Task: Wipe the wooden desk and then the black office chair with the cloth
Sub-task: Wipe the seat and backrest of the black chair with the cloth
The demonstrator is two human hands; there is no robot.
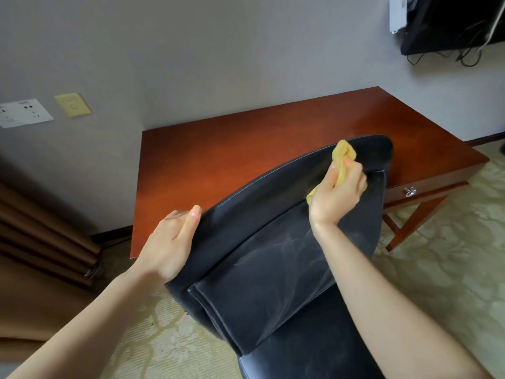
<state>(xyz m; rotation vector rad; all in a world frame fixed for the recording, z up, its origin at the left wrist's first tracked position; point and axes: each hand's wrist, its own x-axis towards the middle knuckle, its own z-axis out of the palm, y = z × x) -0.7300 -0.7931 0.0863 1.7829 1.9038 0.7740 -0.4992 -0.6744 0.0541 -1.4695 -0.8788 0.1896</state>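
Observation:
The black office chair (273,269) fills the middle of the head view, its backrest towards me, with pale wipe streaks on the back cushion. My left hand (170,242) grips the left end of the backrest's top edge, thumb on top. My right hand (337,192) holds a bunched yellow cloth (343,155) and presses it against the upper right of the backrest. Behind the chair stands the reddish wooden desk (246,138), its top bare.
A grey wall runs behind the desk, with sockets (24,112) at the left. A dark screen with hanging cables (451,26) hangs at the top right. Brown curtains (41,231) fall at the left. The desk drawer knob (410,191) is at the right. Patterned carpet covers the floor.

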